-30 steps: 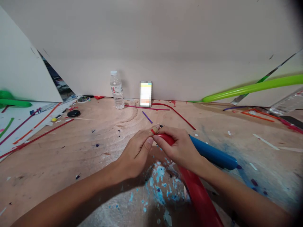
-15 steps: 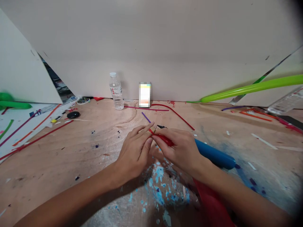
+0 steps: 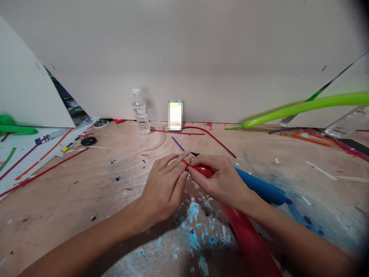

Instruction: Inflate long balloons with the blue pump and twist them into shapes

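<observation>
Red balloon (image 3: 249, 236) in curled right hand (image 3: 223, 177)

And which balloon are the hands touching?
The red balloon, gripped by the right hand, its thin end at the left hand. No hand touches the lime balloon, right, or green balloon, far left.

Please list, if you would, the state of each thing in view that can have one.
Red balloon: inflated, neck stretched across a left-hand finger
Left hand: fingers close together
Right hand: closed on the red balloon
Lime balloon: inflated, thin tip flat
Green balloon: inflated, partly out of view
Bottle: standing, capped
Phone: propped up, screen lit
Blue tube: lying down
</observation>
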The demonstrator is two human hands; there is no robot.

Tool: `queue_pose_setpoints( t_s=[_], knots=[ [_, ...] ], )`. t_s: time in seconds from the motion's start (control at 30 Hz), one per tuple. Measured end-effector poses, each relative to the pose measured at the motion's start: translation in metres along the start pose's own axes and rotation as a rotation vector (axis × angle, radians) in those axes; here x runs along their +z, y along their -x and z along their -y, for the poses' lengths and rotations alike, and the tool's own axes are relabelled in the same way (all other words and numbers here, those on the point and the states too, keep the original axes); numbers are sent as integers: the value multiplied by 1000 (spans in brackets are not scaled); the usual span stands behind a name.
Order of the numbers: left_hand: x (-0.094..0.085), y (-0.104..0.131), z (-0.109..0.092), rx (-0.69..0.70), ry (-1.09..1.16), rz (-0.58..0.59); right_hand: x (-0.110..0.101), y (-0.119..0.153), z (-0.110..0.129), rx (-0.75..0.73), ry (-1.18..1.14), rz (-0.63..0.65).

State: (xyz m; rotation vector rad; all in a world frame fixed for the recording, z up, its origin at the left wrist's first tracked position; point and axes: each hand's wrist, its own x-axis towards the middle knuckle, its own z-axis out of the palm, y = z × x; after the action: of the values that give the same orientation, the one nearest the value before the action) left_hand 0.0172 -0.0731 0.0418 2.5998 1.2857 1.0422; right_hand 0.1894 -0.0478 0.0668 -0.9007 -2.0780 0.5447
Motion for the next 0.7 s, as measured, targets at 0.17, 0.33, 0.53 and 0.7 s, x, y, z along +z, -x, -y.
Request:
queue_pose_setpoints(
  t_s=[0.17,0.33,0.53,0.7],
  knots=[
    [-10,-4,-3,7,-77,93,-4,-2,0,27,38,30],
    [-26,-11,0,38,-130,144,-10,-5,1,121,-52,158],
    [-33,-14,0,-22,58,234,-19,-9,7,186,-151,250],
    [-25,-9,-2,104,-145,59,-15,-6,9,176,-10,207]
  ],
)
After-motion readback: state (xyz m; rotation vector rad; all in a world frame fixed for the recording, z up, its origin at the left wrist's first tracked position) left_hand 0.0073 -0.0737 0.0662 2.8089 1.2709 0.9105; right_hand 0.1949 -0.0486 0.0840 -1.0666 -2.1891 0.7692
